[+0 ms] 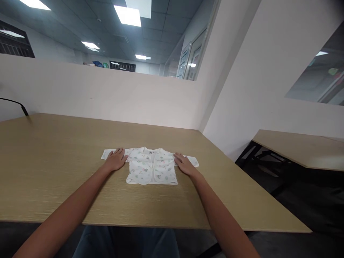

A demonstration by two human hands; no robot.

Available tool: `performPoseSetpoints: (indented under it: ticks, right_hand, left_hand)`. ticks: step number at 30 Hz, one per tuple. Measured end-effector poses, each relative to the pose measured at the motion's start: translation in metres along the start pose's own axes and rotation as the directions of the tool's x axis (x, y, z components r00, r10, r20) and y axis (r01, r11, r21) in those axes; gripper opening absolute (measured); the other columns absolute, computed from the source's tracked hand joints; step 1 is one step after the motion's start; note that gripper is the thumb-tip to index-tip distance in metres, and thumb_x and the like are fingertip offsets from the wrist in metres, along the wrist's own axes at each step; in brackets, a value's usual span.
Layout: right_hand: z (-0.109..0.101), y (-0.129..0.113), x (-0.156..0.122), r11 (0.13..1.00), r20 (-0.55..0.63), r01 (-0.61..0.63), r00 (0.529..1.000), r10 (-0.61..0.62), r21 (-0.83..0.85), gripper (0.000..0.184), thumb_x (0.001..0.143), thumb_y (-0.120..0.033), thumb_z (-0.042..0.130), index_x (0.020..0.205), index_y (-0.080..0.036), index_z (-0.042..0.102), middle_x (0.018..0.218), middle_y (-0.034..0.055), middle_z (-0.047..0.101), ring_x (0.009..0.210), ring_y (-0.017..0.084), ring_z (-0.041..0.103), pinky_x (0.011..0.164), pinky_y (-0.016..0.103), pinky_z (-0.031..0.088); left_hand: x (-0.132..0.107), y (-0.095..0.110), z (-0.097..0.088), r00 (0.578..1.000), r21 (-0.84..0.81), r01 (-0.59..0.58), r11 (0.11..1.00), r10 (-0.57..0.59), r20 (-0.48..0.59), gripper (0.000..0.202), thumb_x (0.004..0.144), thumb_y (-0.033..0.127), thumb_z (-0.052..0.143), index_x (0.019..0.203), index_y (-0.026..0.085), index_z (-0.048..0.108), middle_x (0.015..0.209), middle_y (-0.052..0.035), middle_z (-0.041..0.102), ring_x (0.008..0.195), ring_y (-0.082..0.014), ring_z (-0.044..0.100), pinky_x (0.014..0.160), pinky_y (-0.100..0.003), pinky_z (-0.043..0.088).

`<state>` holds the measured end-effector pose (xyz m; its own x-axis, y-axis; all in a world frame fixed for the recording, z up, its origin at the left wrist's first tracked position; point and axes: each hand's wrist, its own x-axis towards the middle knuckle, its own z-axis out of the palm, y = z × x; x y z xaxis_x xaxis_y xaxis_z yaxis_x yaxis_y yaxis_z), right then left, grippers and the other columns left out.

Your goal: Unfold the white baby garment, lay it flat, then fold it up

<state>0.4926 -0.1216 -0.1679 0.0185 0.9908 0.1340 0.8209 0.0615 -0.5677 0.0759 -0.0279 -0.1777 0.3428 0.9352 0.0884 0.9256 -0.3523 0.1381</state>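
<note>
Head cam: small printed shirt (143, 170) flat on table (67, 143), lower ctr of frame, L hand (116, 159) & R hand (185, 165) palm-down on its sleeves (108, 154), fingers straight, gripping nothing; prob v light, soft, limp, best hold at shoulders (167, 154) or hem corners (130, 181)

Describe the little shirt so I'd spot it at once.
Find the nearest tan table, against the white wall. On it, two hands rest on outspread sleeves. Between them lies the little shirt, white, its small scattered prints setting it apart from the plain table.
</note>
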Motion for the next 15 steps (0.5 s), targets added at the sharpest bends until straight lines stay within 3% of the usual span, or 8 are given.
performPoseSetpoints:
  ticks: [3,5,10,15]
  right_hand:
    - [-0.004,-0.026,-0.012,0.967,-0.135,0.203,0.974,-0.183,0.155,0.041,0.101,-0.042,0.05,0.13,-0.02,0.07,0.144,0.0117,0.061,0.136,0.026,0.054,0.119,0.043,0.039]
    - [0.001,-0.052,-0.022,0.92,-0.166,0.336,0.937,-0.306,0.199,0.033,0.1,-0.045,0.056,0.116,-0.022,0.074,0.125,0.01,0.069,0.117,0.026,0.063,0.105,0.041,0.048]
    - [0.035,-0.111,-0.047,0.769,-0.051,0.601,0.794,-0.606,0.219,0.023,0.094,-0.045,0.075,0.096,-0.022,0.071,0.101,0.0064,0.069,0.1,0.024,0.062,0.093,0.038,0.049]
    - [0.068,-0.132,-0.062,0.698,0.002,0.685,0.714,-0.701,0.208,0.013,0.093,-0.029,0.074,0.095,-0.022,0.063,0.099,0.0051,0.064,0.095,0.022,0.059,0.086,0.035,0.048]
  left_hand:
    - [0.0,-0.002,-0.001,0.999,-0.036,-0.019,0.999,0.017,-0.051,0.068,0.107,0.047,0.024,0.159,0.007,0.041,0.168,-0.0202,0.034,0.158,-0.0328,0.029,0.126,-0.056,0.024]
    - [0.001,0.0,-0.001,0.992,-0.076,-0.066,0.995,0.057,-0.111,0.064,0.107,0.045,0.025,0.156,0.01,0.047,0.165,-0.0192,0.04,0.156,-0.0315,0.034,0.126,-0.053,0.026]
    - [0.002,0.009,0.003,0.986,-0.092,-0.081,0.992,0.066,-0.153,0.055,0.107,0.042,0.03,0.15,0.015,0.053,0.162,-0.0169,0.047,0.152,-0.0295,0.041,0.126,-0.051,0.027]
    - [0.002,0.012,0.004,0.991,-0.073,-0.052,0.996,0.043,-0.124,0.053,0.107,0.041,0.031,0.149,0.016,0.054,0.163,-0.0164,0.045,0.154,-0.0295,0.037,0.126,-0.053,0.026]
